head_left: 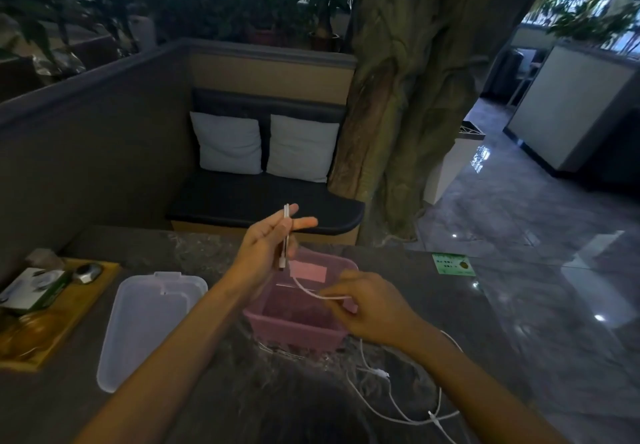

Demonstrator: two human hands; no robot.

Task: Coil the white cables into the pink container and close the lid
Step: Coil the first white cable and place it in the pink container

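A: Entry. Left hand (266, 246) raised above the far rim of the open pink plastic container (294, 319), fingers partly curled, gripping a folded bundle of thin white cable (286, 235) held upright; two fingers stick out straight.

B: Right hand (367, 305)?

A: Over the container's right edge, thumb and forefinger pinching the same cable just short of the bundle. The slack runs under the wrist and trails in loose loops on the dark stone tabletop (194, 246), near the table edge.

B: Lid?

A: Translucent plastic lid (145, 325) lies flat on the table, left of the container, apart from it.

B: Risks?

A: Judgement: the trailing loops cross each other, so pulling fast may knot them or snag a connector on the rim. A loose bundle could spring open once dropped in, leaving cable over the rim and blocking the lid.
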